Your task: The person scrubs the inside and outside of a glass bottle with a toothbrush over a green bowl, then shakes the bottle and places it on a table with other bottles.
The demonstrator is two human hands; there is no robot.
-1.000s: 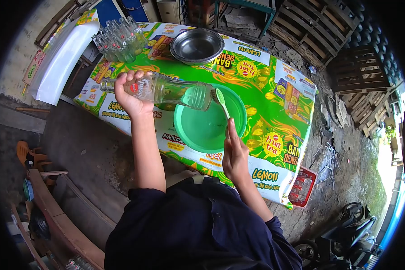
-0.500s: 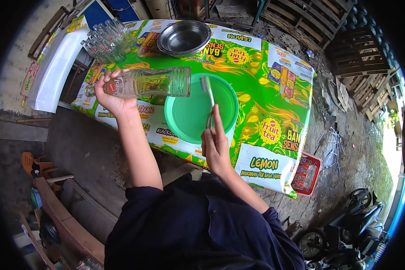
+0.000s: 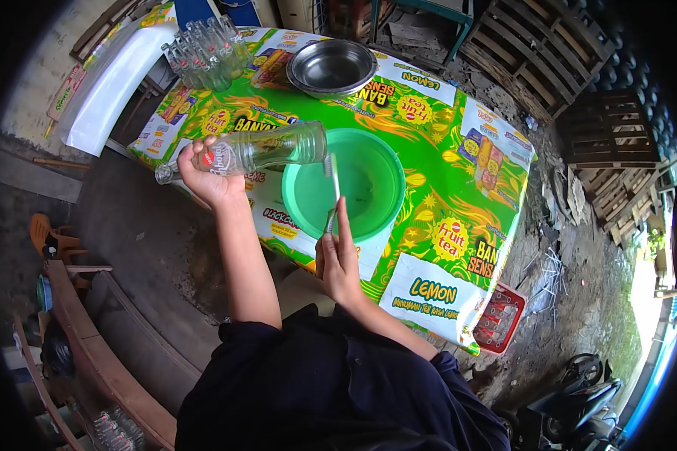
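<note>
My left hand [image 3: 212, 174] is wrapped round a clear glass bottle [image 3: 286, 144] near its neck. The bottle lies roughly level in the air, its base towards the right and its mouth towards the left. My right hand [image 3: 338, 263] is closed on the handle of a toothbrush [image 3: 333, 174], with the bristles up beside the bottle's base. Brush and base are close together; whether they touch I cannot tell. Below them a round green basin [image 3: 353, 192] stands on the table. Its contents are hard to make out.
A metal bowl [image 3: 331, 68] stands at the table's far edge, and several glass bottles [image 3: 207, 56] are grouped at the far left. A printed green cover [image 3: 444, 180] lies over the table. A red crate [image 3: 500, 319] is beyond the right edge.
The toothbrush and my right hand have moved left, closer to the bottle's base. The bottle's base end is tilted up slightly more. The whole view has shifted a little.
</note>
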